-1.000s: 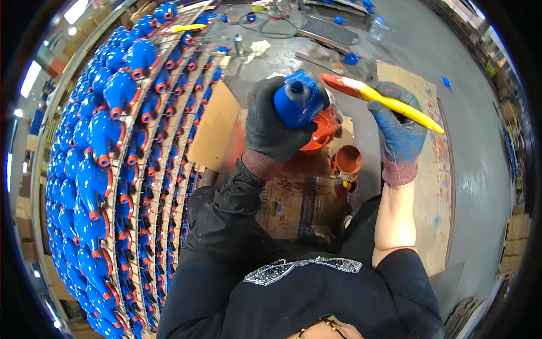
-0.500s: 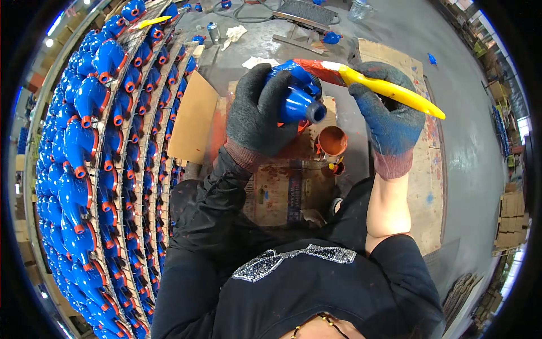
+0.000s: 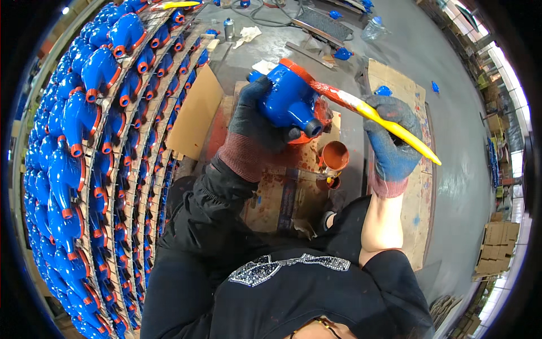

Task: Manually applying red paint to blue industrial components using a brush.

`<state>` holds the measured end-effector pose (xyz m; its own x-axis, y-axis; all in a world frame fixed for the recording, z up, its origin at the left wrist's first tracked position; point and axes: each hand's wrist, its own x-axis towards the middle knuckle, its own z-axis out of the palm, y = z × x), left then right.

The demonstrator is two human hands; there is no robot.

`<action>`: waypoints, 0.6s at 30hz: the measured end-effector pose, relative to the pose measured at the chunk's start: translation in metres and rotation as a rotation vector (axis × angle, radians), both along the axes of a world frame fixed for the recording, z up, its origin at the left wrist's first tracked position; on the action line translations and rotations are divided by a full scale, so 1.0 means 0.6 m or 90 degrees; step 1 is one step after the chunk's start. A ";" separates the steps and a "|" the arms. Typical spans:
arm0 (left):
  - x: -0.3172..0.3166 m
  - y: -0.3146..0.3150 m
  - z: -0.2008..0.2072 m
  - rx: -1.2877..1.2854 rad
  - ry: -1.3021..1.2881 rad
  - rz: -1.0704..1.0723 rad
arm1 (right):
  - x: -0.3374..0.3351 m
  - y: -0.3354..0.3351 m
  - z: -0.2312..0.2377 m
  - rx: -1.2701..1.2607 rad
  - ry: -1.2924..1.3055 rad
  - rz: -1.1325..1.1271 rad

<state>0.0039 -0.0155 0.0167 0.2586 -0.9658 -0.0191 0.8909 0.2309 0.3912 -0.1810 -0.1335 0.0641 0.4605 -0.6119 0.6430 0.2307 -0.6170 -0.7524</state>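
My left hand point(image 3: 252, 116), in a dark work glove, grips a glossy blue casting point(image 3: 285, 99) with a short pipe stub pointing toward me and to the right. Its far rim is coated in red paint. In my right hand point(image 3: 393, 135), also gloved, is a paintbrush point(image 3: 395, 129) with a yellow handle. The brush's red-smeared end touches the casting's rim at its upper right. Below the casting stands an open pot of red paint point(image 3: 335, 156), with a smaller paint-stained container point(image 3: 328, 182) just nearer to me.
Racks at the left carry rows of blue castings point(image 3: 65, 175) with red rims. A cardboard flap point(image 3: 195, 113) stands beside them. Paint-spotted cardboard point(image 3: 415, 214) lies on the floor at the right. Farther off are a spray can point(image 3: 228, 29), a metal frame point(image 3: 319, 28) and a plastic bottle point(image 3: 374, 29).
The casting has been turned, so its body and red rim now show more. My right hand has moved down slightly, and the brush slants more steeply.
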 end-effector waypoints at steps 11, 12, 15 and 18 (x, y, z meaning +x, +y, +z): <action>-0.012 0.024 -0.004 -0.060 0.288 -0.068 | 0.022 -0.061 -0.085 0.227 -0.155 0.199; -0.010 0.027 -0.005 -0.084 0.263 -0.082 | 0.025 -0.064 -0.090 0.325 -0.200 0.241; 0.002 0.029 -0.013 -0.112 0.240 -0.131 | 0.032 -0.075 -0.100 0.456 -0.266 0.290; 0.000 0.019 -0.016 -0.059 0.210 -0.106 | 0.039 -0.084 -0.105 0.491 -0.295 0.292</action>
<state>0.0040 -0.0042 0.0071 0.0930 -0.9956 0.0147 0.9938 0.0937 0.0605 -0.1576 -0.1837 0.0012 0.5608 -0.7628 0.3219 0.6942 0.2214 -0.6849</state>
